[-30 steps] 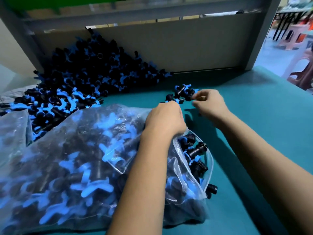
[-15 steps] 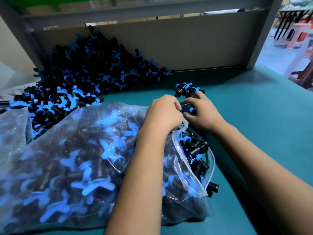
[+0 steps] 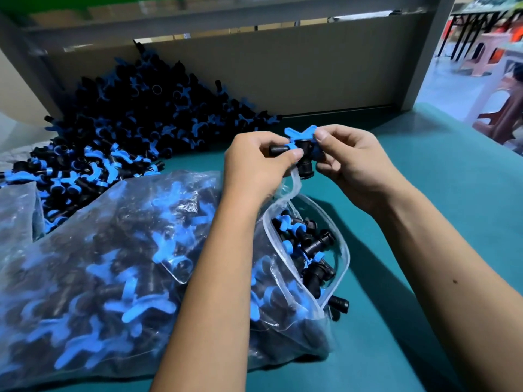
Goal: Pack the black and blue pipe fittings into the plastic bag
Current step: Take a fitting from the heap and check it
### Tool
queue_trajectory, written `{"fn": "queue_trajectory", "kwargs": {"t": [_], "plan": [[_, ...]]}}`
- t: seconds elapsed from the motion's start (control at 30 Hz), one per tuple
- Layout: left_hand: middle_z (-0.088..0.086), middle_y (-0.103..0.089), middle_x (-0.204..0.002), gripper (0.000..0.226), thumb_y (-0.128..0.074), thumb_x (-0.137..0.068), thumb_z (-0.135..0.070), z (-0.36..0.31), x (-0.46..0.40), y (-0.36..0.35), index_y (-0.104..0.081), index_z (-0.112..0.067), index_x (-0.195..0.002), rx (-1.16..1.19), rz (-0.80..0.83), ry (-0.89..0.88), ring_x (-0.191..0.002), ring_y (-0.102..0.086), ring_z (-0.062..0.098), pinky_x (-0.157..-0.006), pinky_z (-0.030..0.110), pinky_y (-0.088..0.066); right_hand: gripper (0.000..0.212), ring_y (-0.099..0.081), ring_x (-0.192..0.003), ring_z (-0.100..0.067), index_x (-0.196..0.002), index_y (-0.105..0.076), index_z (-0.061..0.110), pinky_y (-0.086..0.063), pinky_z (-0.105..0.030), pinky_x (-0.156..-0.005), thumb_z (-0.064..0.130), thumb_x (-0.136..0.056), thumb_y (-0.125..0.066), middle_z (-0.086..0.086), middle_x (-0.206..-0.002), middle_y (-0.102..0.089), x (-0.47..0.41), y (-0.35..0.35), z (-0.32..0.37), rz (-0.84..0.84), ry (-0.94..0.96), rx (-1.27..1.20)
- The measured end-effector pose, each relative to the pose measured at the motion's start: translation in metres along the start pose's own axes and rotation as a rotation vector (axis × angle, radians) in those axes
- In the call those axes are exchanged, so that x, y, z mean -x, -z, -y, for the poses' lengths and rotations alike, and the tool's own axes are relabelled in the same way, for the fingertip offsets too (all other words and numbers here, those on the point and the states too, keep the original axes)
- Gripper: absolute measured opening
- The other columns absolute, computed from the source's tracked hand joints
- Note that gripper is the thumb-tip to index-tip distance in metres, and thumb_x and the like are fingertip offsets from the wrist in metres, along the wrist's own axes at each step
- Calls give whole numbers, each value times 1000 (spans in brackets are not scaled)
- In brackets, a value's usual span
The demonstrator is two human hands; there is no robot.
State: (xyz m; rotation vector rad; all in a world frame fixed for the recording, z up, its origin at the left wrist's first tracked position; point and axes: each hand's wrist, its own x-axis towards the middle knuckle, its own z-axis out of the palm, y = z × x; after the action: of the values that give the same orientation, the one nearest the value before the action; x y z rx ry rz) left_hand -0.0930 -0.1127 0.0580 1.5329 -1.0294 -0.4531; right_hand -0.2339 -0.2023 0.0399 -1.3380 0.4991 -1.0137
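Teal table (image 3: pixel 424 193): both hands pinch fitting (image 3: pixel 302 149) (left (image 3: pixel 254 165) perhaps bag rim, too).

I count 2 hands, left hand (image 3: pixel 254 162) and right hand (image 3: pixel 351 162), sharing 1 held fitting (image 3: pixel 301 149). I see 1 plastic bag (image 3: pixel 107 264) and 1 loose pile of fittings (image 3: pixel 127 131) at the tabletop's (image 3: pixel 424 193) far left corner; both hold too many to count. Beyond the far right corner, 2 stools (image 3: pixel 501 108).

So the plastic bag (image 3: pixel 119 264) lies on the table (image 3: pixel 424 193), left of centre, fittings inside it. Loose fittings pile (image 3: pixel 135 123) sits behind it, against the back panel (image 3: pixel 311 75).
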Motion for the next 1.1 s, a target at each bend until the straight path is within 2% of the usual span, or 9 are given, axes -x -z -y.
{"fn": "queue_trajectory", "kwargs": {"t": [0.13, 0.27, 0.47, 0.6, 0.7, 0.8, 0.9, 1.0, 1.1], "plan": [[10, -78, -84, 17, -87, -80, -6, 1, -2, 3, -78, -9, -94, 72, -51, 80, -78, -77, 25, -82, 45, -65, 9, -65, -75, -9, -94, -72, 9, -53, -19, -70, 1, -91, -69, -1, -85, -72, 4, -1, 0, -14, 22, -14], [5, -75, -75, 8, -86, -81, -11, -2, 0, 2, -79, -13, -84, 51, -34, 67, -69, -70, 19, -77, 38, -61, 7, -68, -74, -13, -97, -73, 8, -55, -24, -66, 5, -90, -72, -1, -82, -73, 6, -2, -2, -62, 63, 46], [3, -77, -83, 7, -84, -82, -14, -3, -2, 6, -80, -16, -88, 68, -131, 82, -87, -75, 23, -89, 42, -62, 7, -70, -76, -16, -91, -73, 4, -56, -25, -78, -2, -89, -70, -6, -80, -75, 3, 6, -2, -169, 65, -63], [2, -78, -84, 6, -84, -84, -16, -4, 0, 7, -81, -15, -89, 77, -132, 89, -86, -74, 18, -88, 37, -62, 9, -70, -78, -17, -95, -70, 2, -55, -24, -79, -3, -88, -71, -6, -81, -75, 1, 13, -1, -241, 100, -127], [4, -77, -82, 6, -83, -84, -13, -6, 2, 5, -81, -11, -89, 76, -71, 58, -73, -69, 11, -78, 30, -59, 14, -69, -80, -21, -98, -71, 5, -57, -29, -79, 1, -85, -76, -15, -89, -74, 3, 5, -6, -170, 109, -28], [10, -78, -85, 6, -82, -85, -12, -6, 3, 4, -80, -8, -90, 48, -30, 64, -76, -72, 18, -83, 37, -60, 16, -68, -86, -25, -99, -71, 5, -58, -35, -86, -1, -85, -76, -20, -94, -73, 4, -3, -10, -96, 129, 51], [9, -78, -84, 6, -84, -83, -14, -6, 1, 7, -80, -11, -86, 70, -90, 76, -88, -76, 29, -87, 44, -62, 17, -66, -86, -25, -99, -70, 7, -57, -32, -83, -1, -85, -75, -14, -92, -72, 2, 0, -8, -157, 131, -8], [4, -78, -79, 8, -86, -81, -19, -7, -1, 8, -80, -14, -83, 78, -142, 65, -85, -76, 25, -87, 44, -62, 16, -65, -81, -22, -100, -67, 6, -56, -31, -80, 1, -87, -74, -12, -91, -69, 0, 6, -6, -305, 162, -37], [-1, -77, -74, 12, -87, -79, -26, -9, 0, 4, -79, -17, -78, 75, -229, 20, -77, -75, 21, -82, 42, -63, 22, -68, -79, -17, -106, -64, 5, -59, -32, -72, 9, -88, -76, -9, -93, -69, 1, 2, -8, -365, 249, 210]]}}
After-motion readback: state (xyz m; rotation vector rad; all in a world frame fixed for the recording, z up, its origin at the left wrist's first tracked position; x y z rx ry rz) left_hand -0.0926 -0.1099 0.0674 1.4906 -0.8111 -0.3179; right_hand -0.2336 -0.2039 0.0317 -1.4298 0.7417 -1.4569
